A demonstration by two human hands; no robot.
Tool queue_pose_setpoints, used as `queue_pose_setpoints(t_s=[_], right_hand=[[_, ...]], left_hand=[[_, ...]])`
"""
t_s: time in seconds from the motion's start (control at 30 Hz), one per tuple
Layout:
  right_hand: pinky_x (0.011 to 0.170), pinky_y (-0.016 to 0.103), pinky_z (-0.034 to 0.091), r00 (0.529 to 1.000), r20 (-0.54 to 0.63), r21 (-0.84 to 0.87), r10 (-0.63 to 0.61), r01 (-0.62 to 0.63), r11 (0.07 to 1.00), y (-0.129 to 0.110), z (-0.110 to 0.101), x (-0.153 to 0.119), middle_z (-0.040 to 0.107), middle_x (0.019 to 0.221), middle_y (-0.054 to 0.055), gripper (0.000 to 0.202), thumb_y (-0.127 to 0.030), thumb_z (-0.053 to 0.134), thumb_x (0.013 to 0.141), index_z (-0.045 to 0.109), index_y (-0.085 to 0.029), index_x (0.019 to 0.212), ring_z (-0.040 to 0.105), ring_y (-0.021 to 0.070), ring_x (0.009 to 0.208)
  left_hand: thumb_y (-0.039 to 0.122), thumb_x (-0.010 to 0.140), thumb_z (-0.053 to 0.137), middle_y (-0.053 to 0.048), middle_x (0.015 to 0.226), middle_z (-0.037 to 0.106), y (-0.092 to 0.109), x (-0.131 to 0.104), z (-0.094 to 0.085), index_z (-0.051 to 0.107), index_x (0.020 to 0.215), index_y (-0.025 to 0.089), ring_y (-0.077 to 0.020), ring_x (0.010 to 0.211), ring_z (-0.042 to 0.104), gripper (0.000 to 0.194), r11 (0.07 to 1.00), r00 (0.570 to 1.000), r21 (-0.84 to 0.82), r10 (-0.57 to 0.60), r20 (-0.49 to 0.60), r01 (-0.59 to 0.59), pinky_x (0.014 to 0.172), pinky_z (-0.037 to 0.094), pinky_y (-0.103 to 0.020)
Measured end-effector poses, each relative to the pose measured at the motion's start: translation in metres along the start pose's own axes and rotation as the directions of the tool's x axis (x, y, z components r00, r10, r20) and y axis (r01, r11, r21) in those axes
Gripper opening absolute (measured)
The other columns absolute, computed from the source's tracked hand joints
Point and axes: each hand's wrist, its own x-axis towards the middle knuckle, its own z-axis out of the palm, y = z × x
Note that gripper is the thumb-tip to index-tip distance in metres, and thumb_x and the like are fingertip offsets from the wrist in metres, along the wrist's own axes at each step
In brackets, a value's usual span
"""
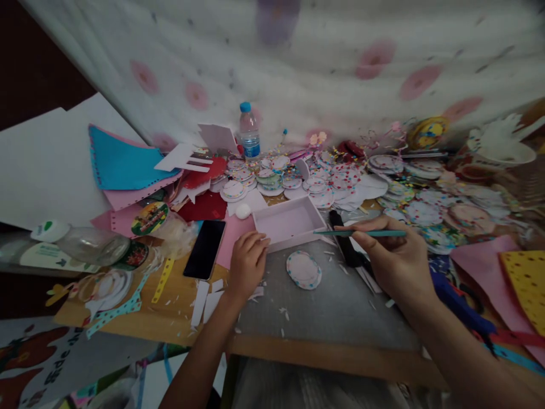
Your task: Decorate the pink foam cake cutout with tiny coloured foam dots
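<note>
My left hand (pixel 248 264) is at the left front corner of a shallow white box (pixel 287 218), its fingers bent together against the box's edge; whether they pinch anything is hidden. Between the fingertips of my right hand (pixel 394 250) is a thin teal stick (pixel 374 233), held level, its tip pointing left over the box's right front corner. A round white paper disc (pixel 304 270) with coloured dots along its rim lies on the grey mat (pixel 340 312) in front of the box. Few small dark specks show inside the box.
A black phone (pixel 205 250) lies left of the box. Behind stand a water bottle (pixel 249 132) and piles of decorated discs (pixel 317 182). A black tool (pixel 344 241) lies between box and right hand. Blue-handled scissors (pixel 460 304) are at right; a clear bottle (pixel 93 244) lies at left.
</note>
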Motion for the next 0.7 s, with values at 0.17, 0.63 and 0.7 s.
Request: queue_pose_setpoints(t_s=[0.17,0.63,0.7], right_hand=[[0.070,0.027,0.057,0.991,-0.134,0.010,0.013,-0.012,1.000,-0.003,-0.018,-0.021,0.073,0.081,0.000,0.015,-0.032,0.078,0.073,0.067,-0.023,0.077,0.071,0.0173,0.077],[0.074,0.025,0.057,0.976,-0.190,0.162,0.104,-0.073,0.984,0.010,-0.036,-0.057,0.073,0.082,0.004,0.011,-0.020,0.078,0.072,0.068,-0.021,0.077,0.073,0.0195,0.081],[0.076,0.027,0.057,0.984,-0.162,0.194,0.081,-0.048,0.980,0.012,-0.034,-0.061,0.073,0.083,0.003,0.010,-0.019,0.077,0.073,0.068,-0.022,0.079,0.073,0.0187,0.079]], left_hand=[[0.020,0.087,0.060,-0.014,0.120,0.060,0.043,-0.006,-0.008,0.055,0.124,0.014,-0.0245,0.115,0.053,0.037,0.995,1.000,-0.101,0.010,0.024,-0.007,0.099,0.044,-0.042],[0.014,0.091,0.056,-0.007,0.104,0.071,0.048,0.002,-0.018,0.066,0.108,0.019,-0.0228,0.104,0.057,0.020,0.960,0.915,-0.188,0.257,0.311,-0.206,0.093,0.043,-0.042],[0.022,0.087,0.064,-0.010,0.121,0.064,0.050,-0.002,-0.026,0.059,0.123,0.020,-0.0248,0.112,0.054,0.036,0.969,0.925,-0.212,0.194,0.327,-0.129,0.097,0.042,-0.045]])
